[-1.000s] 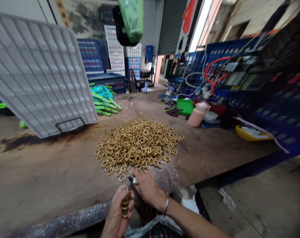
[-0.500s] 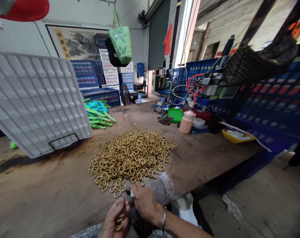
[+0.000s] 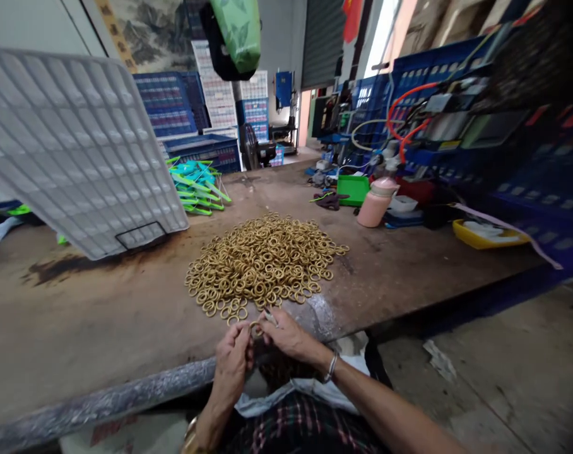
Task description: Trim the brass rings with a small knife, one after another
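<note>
Workshop clutter surrounds a broad, stained brown bench [image 3: 78,315], whose near edge is wrapped in crinkled clear film, probably to soften the edge where the arms rest. At that near edge, the left hand [image 3: 233,358] and the right hand [image 3: 286,335] are brought together at the middle, fingers pinched around a single brass ring [image 3: 255,327] held between them; both hands are closed on it, the right one also seeming to hold a small pale piece, too small to be identified. A metal bangle [image 3: 332,367] is worn on the right wrist.

Just beyond the hands, the pile of brass rings [image 3: 265,261] is spread loosely on the bench, its near fringe almost touching the fingers, so that rings can be drawn off one at a time without reaching.

Farther to the left, a large white gridded tray [image 3: 78,145] is propped at a tilt, its lower edge resting on the bench, presumably stood aside to free the surface. Behind it, a heap of teal and green plastic pieces [image 3: 196,186] is laid on the far left of the bench. On the far right, a pink bottle [image 3: 375,203], a green tub [image 3: 353,188] and a yellow tray [image 3: 485,236] are kept near blue crates [image 3: 527,183] and looped hoses.

A green bag [image 3: 242,31] is hung overhead at the far middle, clear of the work. A landscape picture [image 3: 149,31] on the far wall carries a yellow strip with characters, too blurred to be read; no other writing is legible.
</note>
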A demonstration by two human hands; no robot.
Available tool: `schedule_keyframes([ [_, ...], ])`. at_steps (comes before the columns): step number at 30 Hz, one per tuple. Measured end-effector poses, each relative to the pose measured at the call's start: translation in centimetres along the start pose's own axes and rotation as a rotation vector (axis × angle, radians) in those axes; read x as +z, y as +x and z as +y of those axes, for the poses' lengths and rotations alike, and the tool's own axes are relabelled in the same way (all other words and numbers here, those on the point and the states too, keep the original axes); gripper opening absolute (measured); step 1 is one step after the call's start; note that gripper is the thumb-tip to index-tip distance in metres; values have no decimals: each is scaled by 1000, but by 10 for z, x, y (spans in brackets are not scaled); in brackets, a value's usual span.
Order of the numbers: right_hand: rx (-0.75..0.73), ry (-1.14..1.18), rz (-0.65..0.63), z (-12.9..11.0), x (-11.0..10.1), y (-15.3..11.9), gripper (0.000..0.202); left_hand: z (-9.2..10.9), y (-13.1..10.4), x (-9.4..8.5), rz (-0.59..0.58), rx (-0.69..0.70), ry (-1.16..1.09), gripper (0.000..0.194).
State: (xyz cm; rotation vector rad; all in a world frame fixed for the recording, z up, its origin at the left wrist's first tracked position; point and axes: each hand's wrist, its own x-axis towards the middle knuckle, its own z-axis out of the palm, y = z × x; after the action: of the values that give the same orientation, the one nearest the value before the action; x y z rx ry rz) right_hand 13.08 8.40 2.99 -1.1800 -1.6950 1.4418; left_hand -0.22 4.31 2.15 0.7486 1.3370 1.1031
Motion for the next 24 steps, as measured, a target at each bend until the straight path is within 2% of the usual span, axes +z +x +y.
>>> schedule_keyframes([
  [6, 120, 59, -36, 18, -2, -1, 23, -3, 2, 4, 21, 71, 104, 38],
  [9, 163, 63, -6, 20, -1, 0, 32, -6, 2, 3, 35, 154, 176, 32],
  [11, 161, 39, 20, 19, -1, 1, 30, -6, 2, 4, 15, 164, 206, 29],
  [18, 74, -61, 89, 19, -1, 4, 12, 1, -3, 9, -106, -25, 230, 36],
  [24, 50, -8, 70, 17, -4, 0, 13, 1, -4, 12, -156, -92, 44, 34],
])
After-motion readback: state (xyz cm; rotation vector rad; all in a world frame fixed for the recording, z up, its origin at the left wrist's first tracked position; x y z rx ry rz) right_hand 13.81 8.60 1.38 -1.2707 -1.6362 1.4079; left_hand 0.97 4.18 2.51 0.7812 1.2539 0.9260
